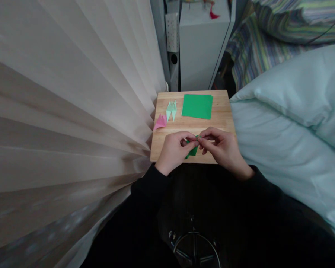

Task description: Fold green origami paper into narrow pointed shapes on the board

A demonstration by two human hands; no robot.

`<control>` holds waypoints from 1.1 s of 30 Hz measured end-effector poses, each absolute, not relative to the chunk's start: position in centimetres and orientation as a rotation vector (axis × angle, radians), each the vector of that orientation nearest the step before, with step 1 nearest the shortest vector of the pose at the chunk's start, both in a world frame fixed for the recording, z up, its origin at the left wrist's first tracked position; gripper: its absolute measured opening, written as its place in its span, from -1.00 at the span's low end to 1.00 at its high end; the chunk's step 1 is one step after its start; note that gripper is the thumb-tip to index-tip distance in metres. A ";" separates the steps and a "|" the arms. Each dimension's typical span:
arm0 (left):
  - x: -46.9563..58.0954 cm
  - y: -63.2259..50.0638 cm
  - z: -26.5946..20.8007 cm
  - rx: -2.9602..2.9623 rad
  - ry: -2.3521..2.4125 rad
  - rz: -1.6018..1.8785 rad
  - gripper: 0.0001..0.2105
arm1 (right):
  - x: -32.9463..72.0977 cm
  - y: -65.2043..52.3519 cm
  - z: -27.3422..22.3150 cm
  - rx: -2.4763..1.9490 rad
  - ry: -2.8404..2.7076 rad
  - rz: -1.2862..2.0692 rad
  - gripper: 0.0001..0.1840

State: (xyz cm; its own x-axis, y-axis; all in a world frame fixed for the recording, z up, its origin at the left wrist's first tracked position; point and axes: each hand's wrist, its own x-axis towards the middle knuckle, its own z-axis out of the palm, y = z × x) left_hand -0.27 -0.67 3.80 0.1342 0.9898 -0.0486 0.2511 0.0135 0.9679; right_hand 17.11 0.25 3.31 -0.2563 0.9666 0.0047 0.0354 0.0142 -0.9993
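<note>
A small folded piece of green origami paper [193,151] is held between both hands over the front of the wooden table. My left hand [178,147] pinches it from the left, thumb and forefinger closed near its top corner. From the right, my right hand [219,146] pinches the same corner with thumb and forefinger. The fingers cover much of the folds. Beyond the hands lie a stack of green paper sheets [197,106], a pale green folded paper piece [171,110] with pointed ends, and a pink folded paper piece [160,121].
The small wooden table [223,123] stands between a pleated curtain [100,74] on the left and a bed with a pale blue cover [281,111] on the right. Behind it is a white cabinet [202,56]. Below is a round metal ring [197,233].
</note>
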 end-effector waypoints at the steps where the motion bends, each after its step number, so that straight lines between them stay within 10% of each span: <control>1: -0.2 -0.7 3.8 1.390 1.278 0.934 -0.94 | 17.1 0.3 3.3 -1.108 -1.456 1.346 -0.72; 33: -0.5 0.1 3.0 0.973 1.324 1.176 -0.78 | 16.2 0.4 1.7 -1.164 -1.340 1.591 -0.63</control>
State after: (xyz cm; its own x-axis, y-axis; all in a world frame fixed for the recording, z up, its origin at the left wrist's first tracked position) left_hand -0.55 0.09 2.96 -0.1025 0.9768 -0.1878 -0.0711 0.1811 0.9809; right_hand 16.19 0.41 1.75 -0.3149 0.9326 -0.1762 0.0152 -0.1806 -0.9834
